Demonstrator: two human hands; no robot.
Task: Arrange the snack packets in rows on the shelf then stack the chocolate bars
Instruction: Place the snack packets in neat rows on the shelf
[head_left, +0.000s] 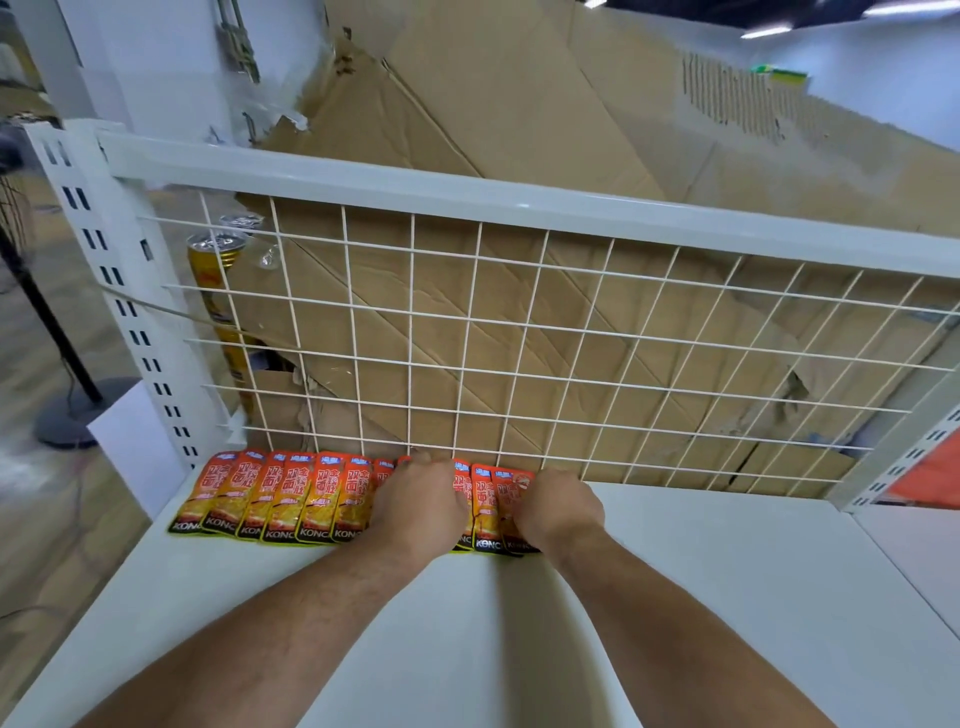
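Note:
Several orange snack packets (291, 499) with black bottom edges lie overlapping in one row along the back of the white shelf (675, 597), against the wire grid (519, 338). My left hand (421, 496) lies palm down on packets in the middle of the row, fingers bent onto them. My right hand (558, 506) rests on the rightmost packets (506, 493), fingers curled down over their right edge. No chocolate bars are in view.
Flattened cardboard (519, 130) leans behind the wire grid. Yellow cans (218, 280) stand behind the grid at the left. A slotted white upright (119, 291) frames the shelf's left side. A black stand base (72, 415) sits on the floor at the left.

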